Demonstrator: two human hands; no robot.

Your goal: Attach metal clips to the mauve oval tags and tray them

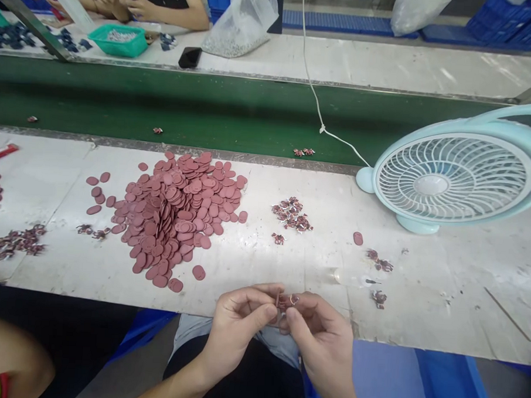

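My left hand (242,321) pinches a reddish-brown oval disc (277,297), turned edge-on, between thumb and fingers. Beside it, my right hand (321,336) holds a small painted figurine (293,300) of brown and white, close against the disc. Whether the two pieces touch is hard to make out. Both hands meet just over the table's near edge. Ahead and to the left lies a big heap of the same oval discs (181,207). A cluster of small figurines (292,214) sits beyond my hands, and a few more figurines (379,260) lie to the right.
A light-blue fan (455,178) stands at the right, its white cord (316,101) running upward. Behind the table runs a green conveyor belt (234,115) carrying a few figurines. Across it are a green basket (118,40), a phone (190,57) and other people's arms (177,13).
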